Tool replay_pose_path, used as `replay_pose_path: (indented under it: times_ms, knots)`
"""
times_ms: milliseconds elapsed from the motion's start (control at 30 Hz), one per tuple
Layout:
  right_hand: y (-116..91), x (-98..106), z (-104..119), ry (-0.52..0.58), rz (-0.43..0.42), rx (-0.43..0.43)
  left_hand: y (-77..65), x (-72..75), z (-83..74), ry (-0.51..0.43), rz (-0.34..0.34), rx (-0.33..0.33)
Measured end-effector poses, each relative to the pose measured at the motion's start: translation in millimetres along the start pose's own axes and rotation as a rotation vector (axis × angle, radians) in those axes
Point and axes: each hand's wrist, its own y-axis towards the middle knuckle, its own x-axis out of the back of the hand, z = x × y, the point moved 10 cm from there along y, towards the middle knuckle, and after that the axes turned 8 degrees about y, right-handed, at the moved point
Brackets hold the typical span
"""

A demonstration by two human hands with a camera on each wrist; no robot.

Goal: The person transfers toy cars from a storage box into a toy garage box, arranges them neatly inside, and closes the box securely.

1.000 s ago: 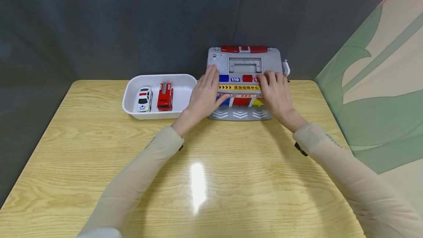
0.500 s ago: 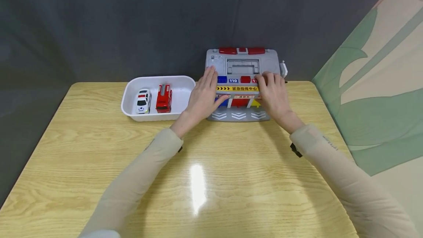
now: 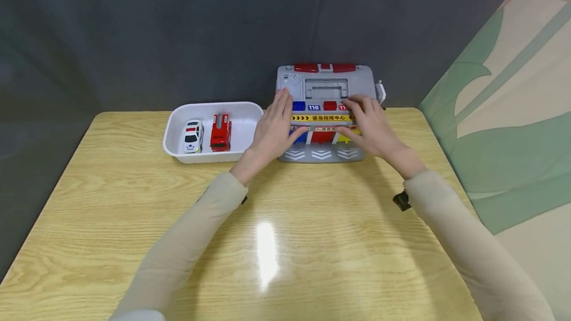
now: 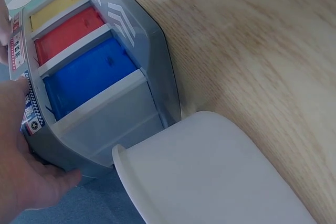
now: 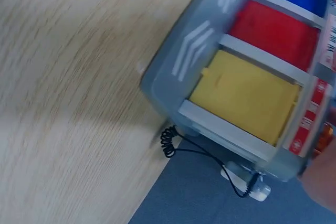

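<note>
A grey toy rescue station (image 3: 327, 88) with a red-trimmed roof and blue, red and yellow doors sits at the table's back edge in the head view. My left hand (image 3: 275, 125) lies over its left front corner, fingers straight on the roof and thumb against the front sign. My right hand (image 3: 374, 128) is at the right front, fingertips bent by the red 119 panel (image 3: 343, 107), thumb stretched along the sign. The right wrist view shows the yellow door (image 5: 245, 95) down; the blue door (image 4: 90, 77) is down in the left wrist view.
A white tray (image 3: 169, 135) stands left of the station, with a white police car (image 3: 194, 136) and a red fire truck (image 3: 220, 133) in it. A coiled black cord (image 5: 169, 141) hangs at the station's right side. Dark cloth (image 3: 178, 33) hangs behind the table.
My right hand has spread, its thumb coming out leftward along the front sign and its wrist shifting right. My left hand stays in place. The view has shifted slightly.
</note>
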Motion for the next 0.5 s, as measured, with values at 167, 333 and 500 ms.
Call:
replay_pose_path:
  times_ms: [167,333,500]
  knots:
    - [-9,11,-2,0.169,0.032,-0.038,-0.1,-0.2,0.4,-0.004,0.006,0.003]
    - [-22,18,-15,0.269,0.045,-0.120,-0.1,0.3,0.2,-0.006,0.007,-0.001]
    - [-30,17,-25,0.280,0.053,-0.132,0.1,0.4,-0.2,0.002,0.018,0.000]
